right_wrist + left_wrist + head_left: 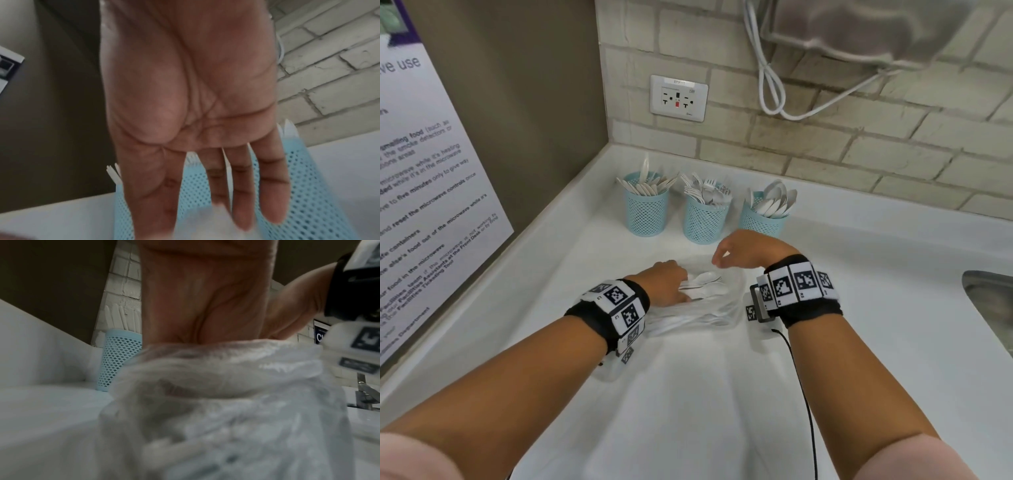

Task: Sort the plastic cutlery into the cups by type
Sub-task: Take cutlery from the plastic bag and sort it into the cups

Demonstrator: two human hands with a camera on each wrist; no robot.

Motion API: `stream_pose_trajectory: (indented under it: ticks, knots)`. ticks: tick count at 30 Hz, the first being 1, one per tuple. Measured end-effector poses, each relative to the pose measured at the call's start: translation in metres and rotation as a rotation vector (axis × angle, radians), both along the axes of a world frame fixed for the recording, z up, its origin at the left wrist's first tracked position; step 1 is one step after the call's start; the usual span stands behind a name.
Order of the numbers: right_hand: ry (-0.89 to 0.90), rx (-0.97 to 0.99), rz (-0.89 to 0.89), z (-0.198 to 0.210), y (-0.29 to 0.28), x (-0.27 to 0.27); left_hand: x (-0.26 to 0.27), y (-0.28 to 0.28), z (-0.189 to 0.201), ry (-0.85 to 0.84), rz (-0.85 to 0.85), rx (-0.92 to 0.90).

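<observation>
Three blue mesh cups stand at the back of the white counter (688, 394): knives (647, 209) on the left, forks (705, 219) in the middle, spoons (763, 216) on the right. In front of them lies a clear plastic bag (719, 308) with white spoons (707, 279) in it. My left hand (667, 284) reaches into the bag and grips the spoon handles. The bag (226, 402) hides those fingers in the left wrist view, below the palm (205, 305). Over the bag's far edge hovers my right hand (736, 251), its fingers (236, 203) straight and holding nothing.
A steel sink (993, 308) is set into the counter at the right, with its faucet (366, 394). A wall outlet (678, 99) and a looped white cable (770, 85) are on the brick wall. A printed notice (431, 205) covers the left wall.
</observation>
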State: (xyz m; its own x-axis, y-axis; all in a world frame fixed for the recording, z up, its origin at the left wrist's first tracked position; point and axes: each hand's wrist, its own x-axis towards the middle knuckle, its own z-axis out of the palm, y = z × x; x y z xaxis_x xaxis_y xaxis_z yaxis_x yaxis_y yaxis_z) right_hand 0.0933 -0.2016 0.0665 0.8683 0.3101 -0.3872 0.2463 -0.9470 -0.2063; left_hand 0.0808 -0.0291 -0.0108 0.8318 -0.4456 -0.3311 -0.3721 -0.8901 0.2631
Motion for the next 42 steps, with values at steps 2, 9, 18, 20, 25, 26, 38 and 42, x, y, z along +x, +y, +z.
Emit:
stream_pose_trajectory:
  ticks: [2,9,18,20,25,26,38,42]
  knots:
    - [0.021,-0.013,-0.043,-0.009,0.002,-0.003,0.000,0.000,0.000,-0.006,-0.001,-0.014]
    - [0.154,0.024,-0.164,-0.036,0.000,-0.011,-0.002,0.001,0.000,-0.044,-0.066,-0.035]
    - [0.132,-0.028,-0.175,-0.044,0.003,-0.009,0.001,0.000,-0.002,-0.146,-0.025,0.004]
    - [0.115,-0.032,-0.177,-0.045,0.002,-0.009,0.004,0.005,-0.003,-0.139,-0.004,-0.058]
    - [0.109,0.025,-0.221,-0.043,-0.002,-0.010,0.006,0.009,-0.001,-0.103,0.043,-0.167]
    - [0.114,0.044,-0.232,-0.042,-0.002,-0.010,0.005,0.009,-0.001,-0.104,0.046,-0.169]
    - [0.157,0.173,-0.298,-0.042,-0.007,-0.011,0.008,0.011,0.002,-0.081,0.150,-0.247]
    - [0.153,0.188,-0.284,-0.040,-0.007,-0.010,0.006,0.012,0.001,-0.040,0.142,-0.250]
